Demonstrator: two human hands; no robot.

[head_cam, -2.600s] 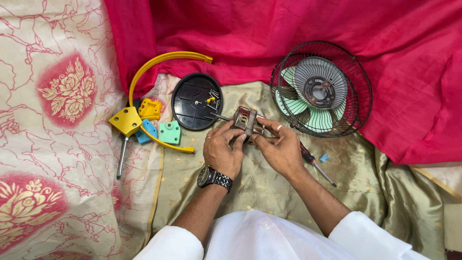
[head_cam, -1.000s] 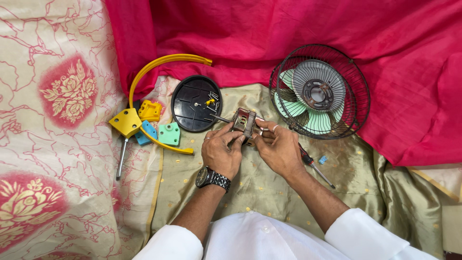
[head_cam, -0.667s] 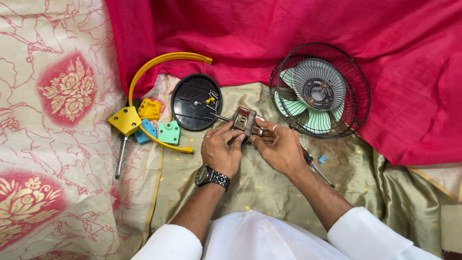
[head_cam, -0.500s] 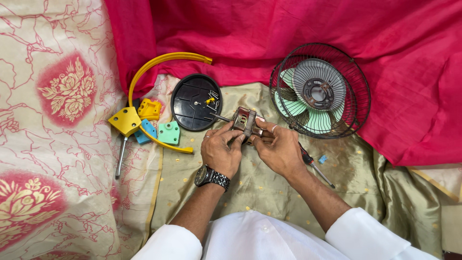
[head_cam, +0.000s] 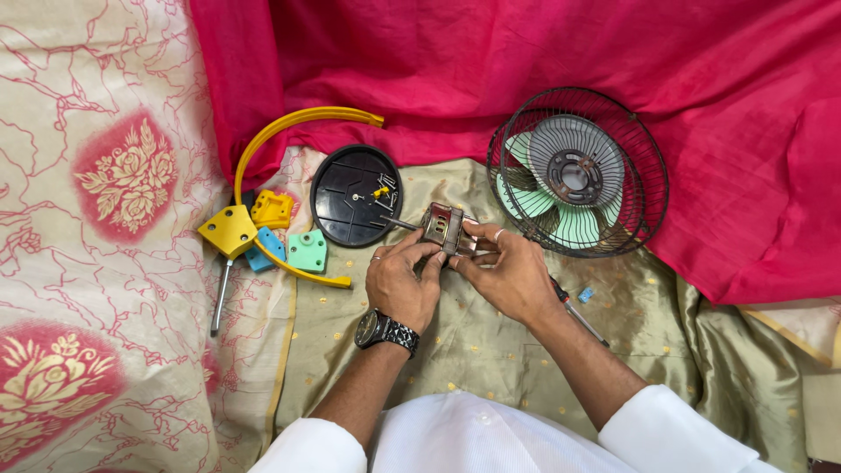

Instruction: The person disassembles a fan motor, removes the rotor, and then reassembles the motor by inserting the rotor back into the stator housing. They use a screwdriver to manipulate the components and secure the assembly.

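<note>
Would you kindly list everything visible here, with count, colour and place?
motor: one, brown metal, centre, held in both hands
fan cage: one, black wire, green blades inside, upper right
round cover: one, black, left of motor, small screws in it
yellow bracket: one, curved arm, left
small blocks: three, yellow, blue, green, by the bracket
screwdriver: one, dark handle, under right wrist
red cloth: one, top
gold cloth: one, under hands
watch: one, black, left wrist
left hand: grip on motor
right hand: grip on motor

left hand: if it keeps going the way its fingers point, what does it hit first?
The left hand points up and right, and its fingers already touch the small motor. Past that, probably the fan, though depth is unclear.
</note>
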